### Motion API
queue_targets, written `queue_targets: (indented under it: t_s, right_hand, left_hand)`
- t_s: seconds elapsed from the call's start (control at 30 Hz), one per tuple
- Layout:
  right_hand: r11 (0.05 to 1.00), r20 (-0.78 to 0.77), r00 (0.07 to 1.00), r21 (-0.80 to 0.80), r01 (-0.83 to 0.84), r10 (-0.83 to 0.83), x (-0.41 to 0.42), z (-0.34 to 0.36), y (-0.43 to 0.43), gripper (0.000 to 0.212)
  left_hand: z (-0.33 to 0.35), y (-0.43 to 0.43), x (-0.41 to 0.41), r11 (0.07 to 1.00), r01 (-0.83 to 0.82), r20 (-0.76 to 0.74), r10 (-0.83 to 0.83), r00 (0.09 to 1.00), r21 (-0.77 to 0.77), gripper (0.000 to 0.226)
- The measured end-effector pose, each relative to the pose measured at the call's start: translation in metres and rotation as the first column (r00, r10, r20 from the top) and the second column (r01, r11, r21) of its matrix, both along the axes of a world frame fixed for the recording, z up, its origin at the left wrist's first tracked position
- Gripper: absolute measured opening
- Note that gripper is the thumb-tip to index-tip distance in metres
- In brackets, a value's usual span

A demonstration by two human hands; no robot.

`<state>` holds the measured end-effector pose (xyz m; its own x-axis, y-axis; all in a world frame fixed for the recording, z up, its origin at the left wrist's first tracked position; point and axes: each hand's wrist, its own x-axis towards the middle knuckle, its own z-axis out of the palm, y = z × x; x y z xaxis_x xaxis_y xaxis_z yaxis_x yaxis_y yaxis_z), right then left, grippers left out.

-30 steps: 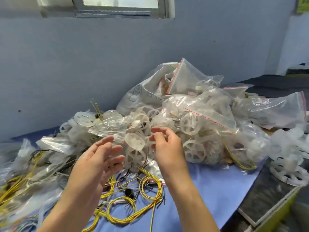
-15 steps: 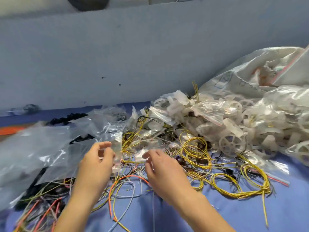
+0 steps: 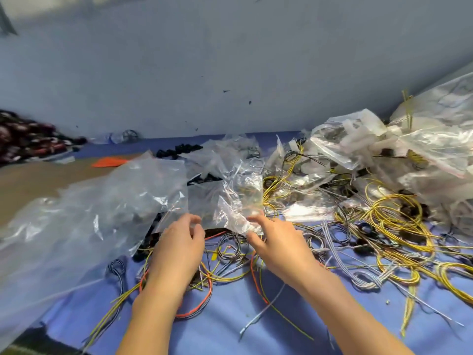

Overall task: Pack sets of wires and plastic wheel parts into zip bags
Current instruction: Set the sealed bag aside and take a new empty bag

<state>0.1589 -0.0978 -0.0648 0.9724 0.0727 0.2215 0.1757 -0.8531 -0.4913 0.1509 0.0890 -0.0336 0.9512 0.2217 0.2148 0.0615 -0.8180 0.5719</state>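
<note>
A small clear zip bag (image 3: 243, 198) stands crumpled in the middle of the table. My right hand (image 3: 276, 242) pinches its lower edge between thumb and fingers. Just left of the bag, my left hand (image 3: 179, 247) hovers with its fingers apart and nothing in it. Loose yellow wire coils (image 3: 394, 226) lie to the right. Orange and grey wires (image 3: 204, 285) lie under my hands. Filled bags of white plastic wheel parts (image 3: 384, 147) are heaped at the right.
A big empty clear plastic bag (image 3: 84, 226) covers the left side. Black parts (image 3: 179, 149) lie near the grey wall. A dark patterned cloth (image 3: 28, 139) sits far left. The blue table cover (image 3: 230, 326) shows in front.
The view has swung left, away from the heap of wheel bags. My right hand has taken hold of the small zip bag and lifted it. My left hand has let go and opened.
</note>
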Motion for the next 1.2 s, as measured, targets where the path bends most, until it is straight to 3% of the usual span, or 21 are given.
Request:
queue_targets:
  t_s: [0.13, 0.23, 0.33, 0.47, 0.57, 0.67, 0.8, 0.9, 0.97, 1.03, 1.1, 1.2]
  right_hand:
    - [0.999, -0.065, 0.997, 0.011, 0.04, -0.039, 0.004, -0.006, 0.004, 0.032]
    - [0.988, -0.061, 0.997, 0.145, 0.051, -0.043, 0.007, -0.005, 0.001, 0.032]
    - [0.932, 0.06, 0.996, 0.359, 0.046, -0.073, 0.008, 0.004, -0.003, 0.025]
    - [0.656, 0.102, 0.979, 0.753, 0.042, -0.178, 0.0, 0.026, -0.018, 0.019]
    - [0.475, 0.053, 0.963, 0.876, 0.082, -0.264, -0.011, 0.041, -0.049, 0.026]
    - [0.391, 0.012, 0.927, 0.909, 0.147, -0.375, -0.03, 0.051, -0.094, 0.028]
    - [0.311, -0.05, 0.785, 0.901, 0.302, -0.617, -0.071, 0.048, -0.157, 0.029]
    - [0.243, -0.023, 0.53, 0.872, 0.426, -0.848, -0.106, 0.04, -0.195, 0.031]
    - [0.264, 0.065, 0.361, 0.802, 0.536, -0.93, -0.126, 0.036, -0.213, 0.037]
    - [0.392, 0.239, 0.32, 0.699, 0.599, -0.917, -0.14, 0.032, -0.224, 0.039]
    - [0.597, 0.397, 0.446, 0.568, 0.567, -0.802, -0.145, 0.029, -0.223, 0.039]
    - [0.891, 0.499, 0.739, 0.272, 0.362, -0.453, -0.141, 0.025, -0.217, 0.042]
  left_hand:
    - [-0.001, -0.01, 0.003, 0.994, 0.061, -0.073, -0.054, 0.996, 0.091, 0.026]
    - [0.0, -0.016, 0.004, 0.991, 0.071, -0.069, -0.063, 0.996, 0.114, 0.027]
    - [0.001, -0.022, 0.005, 0.993, 0.088, -0.026, -0.086, 0.996, 0.074, 0.026]
    - [0.006, -0.034, 0.005, 0.992, 0.113, 0.093, -0.108, 0.99, -0.051, 0.024]
    - [0.01, -0.049, 0.003, 0.976, 0.18, 0.226, -0.15, 0.963, -0.121, 0.02]
    - [0.013, -0.068, -0.003, 0.953, 0.279, 0.304, -0.234, 0.924, -0.116, 0.017]
    - [0.011, -0.1, -0.013, 0.892, 0.452, 0.29, -0.438, 0.851, 0.021, 0.022]
    - [0.005, -0.131, -0.028, 0.822, 0.547, 0.212, -0.569, 0.794, 0.159, 0.034]
    - [0.0, -0.155, -0.041, 0.774, 0.587, 0.184, -0.629, 0.755, 0.236, 0.043]
    - [-0.006, -0.178, -0.054, 0.732, 0.603, 0.148, -0.666, 0.731, 0.316, 0.049]
    - [-0.014, -0.198, -0.066, 0.684, 0.615, 0.105, -0.698, 0.709, 0.392, 0.045]
    - [-0.023, -0.22, -0.084, 0.635, 0.654, 0.114, -0.748, 0.654, 0.411, 0.041]
